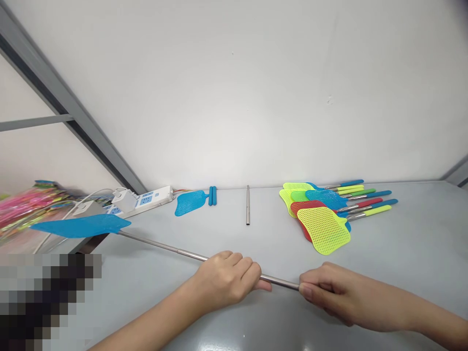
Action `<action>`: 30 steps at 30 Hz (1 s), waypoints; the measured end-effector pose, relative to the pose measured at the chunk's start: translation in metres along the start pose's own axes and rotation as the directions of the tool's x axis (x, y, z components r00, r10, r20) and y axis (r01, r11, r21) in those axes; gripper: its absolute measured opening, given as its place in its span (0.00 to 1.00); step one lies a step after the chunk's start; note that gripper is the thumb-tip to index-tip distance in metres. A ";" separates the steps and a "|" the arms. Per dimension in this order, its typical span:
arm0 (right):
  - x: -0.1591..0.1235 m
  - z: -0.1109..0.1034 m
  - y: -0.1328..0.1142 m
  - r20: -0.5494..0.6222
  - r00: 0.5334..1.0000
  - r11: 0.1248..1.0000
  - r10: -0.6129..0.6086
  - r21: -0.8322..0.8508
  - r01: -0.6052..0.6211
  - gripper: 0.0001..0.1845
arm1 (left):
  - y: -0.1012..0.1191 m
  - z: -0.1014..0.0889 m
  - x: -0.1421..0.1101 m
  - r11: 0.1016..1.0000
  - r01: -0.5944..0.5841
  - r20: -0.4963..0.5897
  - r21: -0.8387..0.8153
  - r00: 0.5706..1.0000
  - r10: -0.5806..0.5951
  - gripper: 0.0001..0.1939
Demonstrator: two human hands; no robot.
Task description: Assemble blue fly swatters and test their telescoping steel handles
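Observation:
A fly swatter with a blue head (80,225) and an extended metal telescopic rod (153,244) slants across in front of me, its head up at the left. My left hand (230,277) is wrapped around the middle of the rod. My right hand (334,292) grips the rod's right end between thumb and fingers, which hide that end. Beyond them lie a loose blue swatter head (190,202), two blue handle sleeves (212,196) side by side, and a single collapsed metal rod (248,207).
At the right is a pile of fly swatters with yellow, red, green and blue heads (323,230) on the grey table (270,239). A white power strip (153,199) with plugs and cables sits at the back left. Plastic-wrapped colourful items (29,207) lie beyond the table's left edge.

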State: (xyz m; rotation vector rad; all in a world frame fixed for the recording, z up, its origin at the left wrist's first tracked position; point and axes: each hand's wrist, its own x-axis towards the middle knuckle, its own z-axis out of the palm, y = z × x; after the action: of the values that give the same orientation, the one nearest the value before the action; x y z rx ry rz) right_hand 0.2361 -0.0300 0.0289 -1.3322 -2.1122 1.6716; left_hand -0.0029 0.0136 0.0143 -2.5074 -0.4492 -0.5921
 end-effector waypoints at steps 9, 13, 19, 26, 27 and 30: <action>0.001 0.000 -0.006 -0.009 1.000 1.000 0.013 -0.025 -0.013 0.23 | 0.000 -0.002 -0.005 0.993 0.120 -0.035 -0.003 0.992 -0.120 0.23; 0.007 0.001 -0.005 0.062 0.997 0.993 0.045 0.103 -0.052 0.22 | -0.005 -0.004 -0.007 0.994 0.108 -0.030 -0.018 0.994 -0.109 0.22; 0.026 -0.005 -0.002 0.090 0.996 0.989 0.015 0.143 -0.028 0.21 | -0.008 0.005 -0.009 0.976 0.216 -0.003 -0.036 0.976 -0.216 0.20; 0.042 -0.002 0.001 -0.145 0.982 0.989 0.123 0.106 -0.108 0.27 | -0.005 0.019 -0.003 0.954 0.290 0.037 -0.082 0.957 -0.288 0.18; 0.044 -0.002 0.001 -0.151 0.977 0.982 0.154 0.133 -0.134 0.27 | -0.004 0.021 -0.003 0.951 0.297 0.044 -0.089 0.955 -0.294 0.18; 0.045 -0.003 -0.001 -0.138 0.974 0.966 0.179 0.214 -0.147 0.25 | 0.002 0.024 -0.004 0.935 0.335 0.058 -0.113 0.942 -0.330 0.17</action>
State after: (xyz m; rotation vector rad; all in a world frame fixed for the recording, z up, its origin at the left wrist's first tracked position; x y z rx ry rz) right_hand 0.2104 0.0031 0.0127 -1.5517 -1.7364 1.7243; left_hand 0.0022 0.0251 -0.0070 -2.5793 -0.8899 -0.7185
